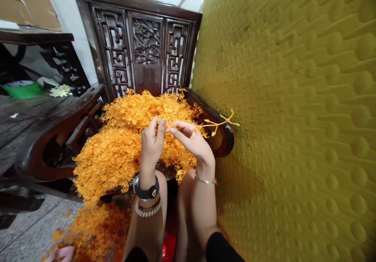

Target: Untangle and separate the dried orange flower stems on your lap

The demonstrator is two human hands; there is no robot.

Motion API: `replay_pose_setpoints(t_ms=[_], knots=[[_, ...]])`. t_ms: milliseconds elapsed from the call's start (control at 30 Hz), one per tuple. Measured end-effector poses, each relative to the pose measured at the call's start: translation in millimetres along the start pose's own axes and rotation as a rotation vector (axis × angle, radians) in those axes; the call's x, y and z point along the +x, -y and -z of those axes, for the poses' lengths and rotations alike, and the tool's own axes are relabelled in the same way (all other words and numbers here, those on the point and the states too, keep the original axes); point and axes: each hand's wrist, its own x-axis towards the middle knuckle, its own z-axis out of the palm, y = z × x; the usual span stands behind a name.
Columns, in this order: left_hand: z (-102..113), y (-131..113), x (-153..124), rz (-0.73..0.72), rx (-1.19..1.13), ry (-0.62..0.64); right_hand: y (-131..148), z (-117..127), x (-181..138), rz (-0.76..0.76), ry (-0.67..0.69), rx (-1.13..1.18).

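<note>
Just above the front of the heap [108, 148], 2 bare hands work close together. The left hand [153, 134], with a black watch [147, 191] at its wrist, pinches a thin orange strand [168, 117] between thumb and forefinger. The right hand [192, 138], wearing a silver bangle [205, 180], grips a branching orange stem [216, 124] that sticks out past the heap's right side. Whether strand and stem are 1 piece, I cannot tell.

The heap, a frizzy orange mass, sits on a dark wooden chair [148, 78], whose carved back of 3 panels rises behind it. Left of the heap, white flowers [60, 91] lie on a table [17, 125] near a green object [23, 89]. To its right stands a yellow textured mat [282, 97]. Below it, more orange bits [96, 226] cover the floor beside something pink [63, 253].
</note>
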Motion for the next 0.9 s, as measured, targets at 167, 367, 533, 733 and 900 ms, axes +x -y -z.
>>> replay_pose_setpoints(t_ms=[167,367,533,733,900], knots=[[8.3,-2.3,0.2,-0.069,0.018,0.147,-3.3,1.1,0.3,0.001,-0.031,0.062],[8.5,-2.9,0.7,-0.025,-0.043,0.331,-10.3,-2.0,6.5,0.039,-0.238,0.010],[5.1,-1.0,0.4,0.089,-0.245,0.387,-9.7,-5.1,11.3,0.024,-0.348,0.345],[-19.9,-1.0,-0.2,0.167,-0.821,0.283,-3.5,-18.7,13.1,-0.026,-0.378,0.883],[-29.1,0.8,-0.2,0.266,-1.081,0.170,-3.4,-31.7,15.2,0.006,-0.348,1.052]])
